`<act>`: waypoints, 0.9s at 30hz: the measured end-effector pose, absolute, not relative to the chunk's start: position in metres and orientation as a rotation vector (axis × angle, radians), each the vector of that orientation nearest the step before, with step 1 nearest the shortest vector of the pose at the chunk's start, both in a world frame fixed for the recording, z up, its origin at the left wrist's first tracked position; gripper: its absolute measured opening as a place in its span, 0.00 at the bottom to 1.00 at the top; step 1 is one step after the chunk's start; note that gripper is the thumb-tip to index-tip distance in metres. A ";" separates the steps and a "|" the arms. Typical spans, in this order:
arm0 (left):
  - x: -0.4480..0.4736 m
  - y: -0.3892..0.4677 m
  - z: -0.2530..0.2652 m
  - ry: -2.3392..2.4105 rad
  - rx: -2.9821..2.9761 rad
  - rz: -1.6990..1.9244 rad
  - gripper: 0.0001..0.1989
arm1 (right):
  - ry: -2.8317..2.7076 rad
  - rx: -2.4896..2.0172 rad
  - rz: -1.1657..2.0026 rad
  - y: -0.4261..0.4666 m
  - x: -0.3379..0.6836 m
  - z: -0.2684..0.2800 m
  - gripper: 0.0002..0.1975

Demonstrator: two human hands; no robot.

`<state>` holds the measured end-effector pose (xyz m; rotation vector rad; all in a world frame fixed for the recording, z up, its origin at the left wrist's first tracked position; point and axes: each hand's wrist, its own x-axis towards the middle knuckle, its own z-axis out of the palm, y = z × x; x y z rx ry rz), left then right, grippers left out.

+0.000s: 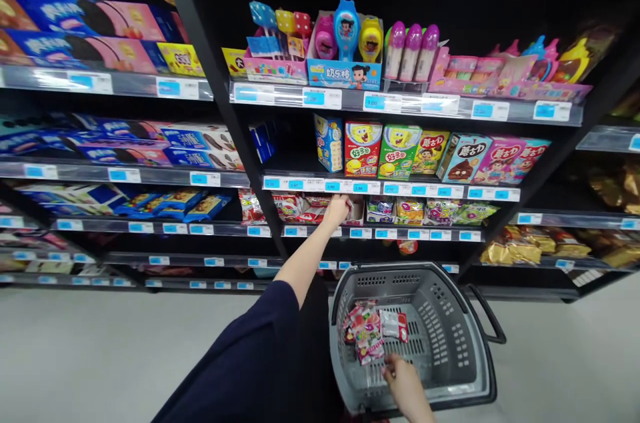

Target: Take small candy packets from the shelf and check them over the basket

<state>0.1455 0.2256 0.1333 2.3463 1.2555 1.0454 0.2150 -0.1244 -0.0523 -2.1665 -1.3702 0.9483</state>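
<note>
My left hand (338,211) reaches into the low shelf row of red and white candy packs (314,211). Its fingers look curled in at the front of an open carton (356,212); what lies in them is hard to make out. My right hand (401,380) is low inside the grey shopping basket (480,370), with loosely bent fingers apart and nothing visible in them. Near those fingertips, on the basket floor, lie several pink candy packets (369,336) and a white and red packet (394,326).
Above my left hand stand snack boxes (401,151) behind a strip of price tags (397,188). Toys and lollipops (346,36) fill a higher shelf. Cookie boxes (90,53) are at left, gold bags (525,246) at right. The basket handle (493,316) sticks out to the right.
</note>
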 end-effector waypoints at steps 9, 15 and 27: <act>0.097 0.159 0.131 1.059 1.979 1.503 0.04 | -1.385 -2.019 0.929 -0.115 0.202 -0.055 0.10; 0.077 0.094 0.128 0.634 1.338 1.185 0.06 | -0.938 -1.597 0.960 -0.108 0.207 -0.029 0.16; 0.090 -0.022 0.066 0.668 0.570 0.346 0.13 | -0.311 -1.123 1.134 -0.122 0.198 0.021 0.21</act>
